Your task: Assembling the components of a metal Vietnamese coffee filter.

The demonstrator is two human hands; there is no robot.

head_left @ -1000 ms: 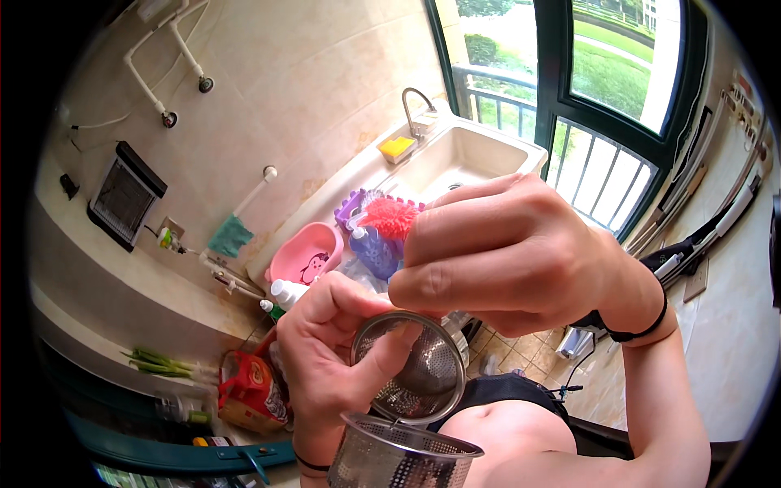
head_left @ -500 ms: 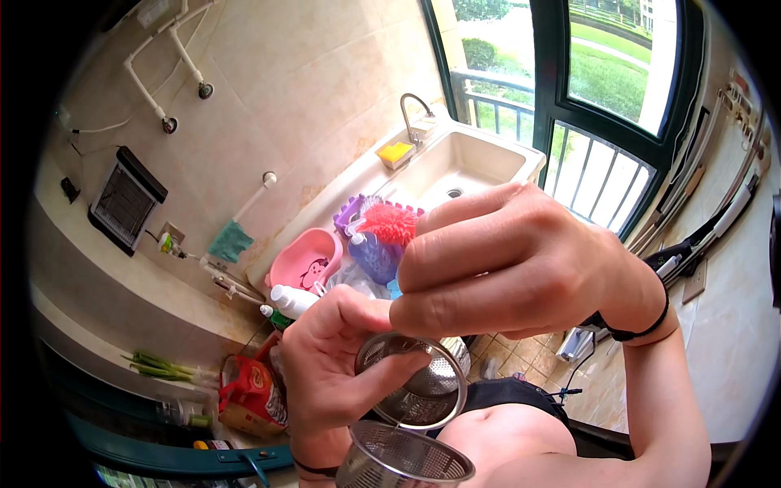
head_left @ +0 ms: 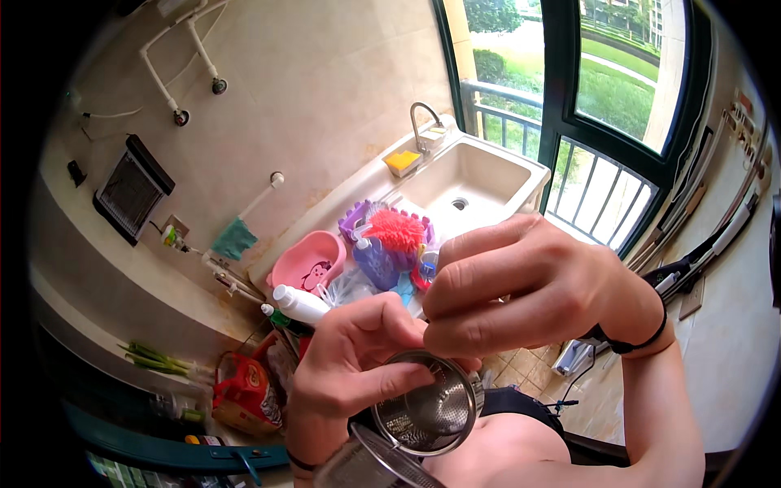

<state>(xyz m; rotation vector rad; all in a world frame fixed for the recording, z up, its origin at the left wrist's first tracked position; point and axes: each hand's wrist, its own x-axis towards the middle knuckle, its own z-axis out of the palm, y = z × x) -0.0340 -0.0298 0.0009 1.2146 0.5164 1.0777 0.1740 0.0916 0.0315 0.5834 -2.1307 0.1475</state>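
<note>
In front of my body, my left hand (head_left: 338,350) grips a metal mesh infuser ball (head_left: 431,411), thumb laid over the rim of one cup. Its two round halves stand apart; the lower half (head_left: 366,462) hangs tilted beneath and is partly cut off by the lower edge. My right hand (head_left: 533,289) is closed, fingers curled, with its tips beside the left fingers just above the mesh. Whatever those tips may pinch is hidden behind the knuckles.
Beyond my hands stands a pale sink (head_left: 480,183) with a curved faucet and a yellow sponge (head_left: 403,163). Nearer are a pink basin (head_left: 307,264), a red fuzzy duster (head_left: 396,231), a blue-purple bottle (head_left: 374,262) and a white bottle (head_left: 299,304). A red bag (head_left: 244,390) sits lower left.
Both hands have shifted slightly right and the right one a little lower. The mesh halves have turned, the lower one now steeper. The whole view has moved a little.
</note>
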